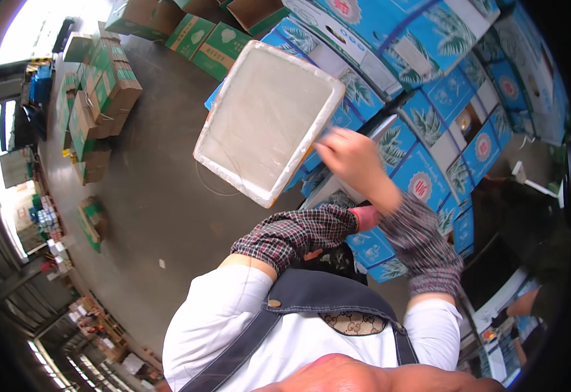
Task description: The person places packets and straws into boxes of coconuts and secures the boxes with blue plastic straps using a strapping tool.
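Observation:
A rectangular tray or box with a raised white rim and a pale, film-like top [270, 117] lies before me, tilted in the view. Orange shows along its side, and a blue corner sticks out beneath its left edge. My right hand [346, 154], bare and motion-blurred, has its fingers bent at the right edge of this tray; whether they grip it is unclear. Lower down, my left hand [365, 218], in something pink, is mostly hidden behind my right forearm beside the blue cartons. What it holds cannot be seen. Checked sleeve covers are on both forearms.
Blue printed cartons [420, 161] with leaf patterns and straps are stacked in front and to the right. Green and brown cartons [221, 46] stand beyond the tray. Bundled flat cartons [109, 88] are on the left of the grey floor [167, 206]. Part of another person [523, 304] shows at lower right.

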A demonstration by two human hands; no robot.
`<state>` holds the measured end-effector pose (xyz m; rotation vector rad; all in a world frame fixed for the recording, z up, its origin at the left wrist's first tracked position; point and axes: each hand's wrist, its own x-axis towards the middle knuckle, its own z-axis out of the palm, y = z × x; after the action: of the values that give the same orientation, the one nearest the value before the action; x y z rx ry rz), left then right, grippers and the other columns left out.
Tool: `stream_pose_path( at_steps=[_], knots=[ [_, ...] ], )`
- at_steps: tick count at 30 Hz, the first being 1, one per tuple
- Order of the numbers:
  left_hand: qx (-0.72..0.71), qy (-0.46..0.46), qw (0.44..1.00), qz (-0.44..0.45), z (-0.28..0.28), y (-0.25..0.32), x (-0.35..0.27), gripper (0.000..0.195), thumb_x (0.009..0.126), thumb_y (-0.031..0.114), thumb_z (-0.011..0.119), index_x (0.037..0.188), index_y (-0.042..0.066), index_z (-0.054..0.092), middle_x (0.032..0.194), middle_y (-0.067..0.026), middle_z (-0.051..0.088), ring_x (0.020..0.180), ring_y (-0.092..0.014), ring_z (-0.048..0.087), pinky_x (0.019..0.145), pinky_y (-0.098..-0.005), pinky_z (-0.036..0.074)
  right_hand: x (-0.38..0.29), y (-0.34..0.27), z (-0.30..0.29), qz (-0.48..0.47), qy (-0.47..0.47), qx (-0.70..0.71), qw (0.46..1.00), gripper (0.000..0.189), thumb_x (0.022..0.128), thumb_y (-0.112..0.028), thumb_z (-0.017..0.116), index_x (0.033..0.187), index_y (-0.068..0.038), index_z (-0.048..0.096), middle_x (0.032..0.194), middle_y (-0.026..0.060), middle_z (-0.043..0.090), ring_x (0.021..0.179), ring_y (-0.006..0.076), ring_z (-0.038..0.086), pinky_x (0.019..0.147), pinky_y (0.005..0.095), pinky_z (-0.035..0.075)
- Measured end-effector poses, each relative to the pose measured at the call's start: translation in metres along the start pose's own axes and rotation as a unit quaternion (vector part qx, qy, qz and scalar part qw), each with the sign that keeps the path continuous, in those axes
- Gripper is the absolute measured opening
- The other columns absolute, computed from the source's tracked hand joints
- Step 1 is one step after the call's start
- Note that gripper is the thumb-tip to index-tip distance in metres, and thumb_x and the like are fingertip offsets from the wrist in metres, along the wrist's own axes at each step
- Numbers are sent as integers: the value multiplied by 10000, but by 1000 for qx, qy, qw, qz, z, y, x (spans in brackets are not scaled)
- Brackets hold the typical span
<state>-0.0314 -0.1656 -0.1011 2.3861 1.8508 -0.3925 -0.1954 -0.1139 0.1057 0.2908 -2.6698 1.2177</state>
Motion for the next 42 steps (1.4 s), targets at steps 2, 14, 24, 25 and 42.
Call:
stream_pose_path(
  at_steps=[2, 14, 24, 25, 42],
  knots=[
    [-27, -35, 999, 20, -17, -10, 2, 263, 835, 187, 460, 966, 83, 662, 1111, -56, 580, 1104, -295, 467, 1006, -559, 256, 73, 16, 67, -21, -33, -200, 979, 141, 773, -198, 593, 679, -98, 627, 680, 67, 598, 670, 243, 614, 559, 344, 490],
    [-80, -55, 995, 23, -36, -58, 18, 264, 845, 195, 467, 1014, 83, 637, 1150, -61, 556, 1126, -290, 451, 1010, -539, 259, 112, 81, 159, 156, -145, -205, 955, 160, 721, -168, 567, 826, -58, 617, 845, 118, 628, 804, 263, 621, 696, 369, 506],
    [-71, -43, 994, 76, -22, -52, -22, 273, 853, 203, 474, 1054, 83, 615, 1183, -64, 537, 1145, -286, 438, 1014, -521, 262, 105, 85, 190, 131, -133, -269, 945, 141, 737, -177, 591, 829, -74, 619, 901, 96, 606, 763, 267, 624, 667, 431, 471],
    [-74, -44, 993, 77, -18, -52, -29, 274, 854, 203, 475, 1058, 83, 613, 1187, -64, 535, 1147, -285, 436, 1014, -519, 262, 107, 79, 191, 119, -124, -250, 953, 125, 739, -160, 581, 814, -68, 621, 898, 95, 606, 756, 266, 622, 672, 432, 470],
    [-29, -24, 980, 196, -11, -55, -17, 304, 869, 215, 486, 1127, 83, 576, 1243, -70, 502, 1179, -278, 414, 1021, -490, 266, 37, 10, 10, 223, 86, 541, 806, 267, 863, -238, 617, 1016, -40, 524, 713, -7, 506, 570, 57, 492, 545, 222, 449]
  ],
)
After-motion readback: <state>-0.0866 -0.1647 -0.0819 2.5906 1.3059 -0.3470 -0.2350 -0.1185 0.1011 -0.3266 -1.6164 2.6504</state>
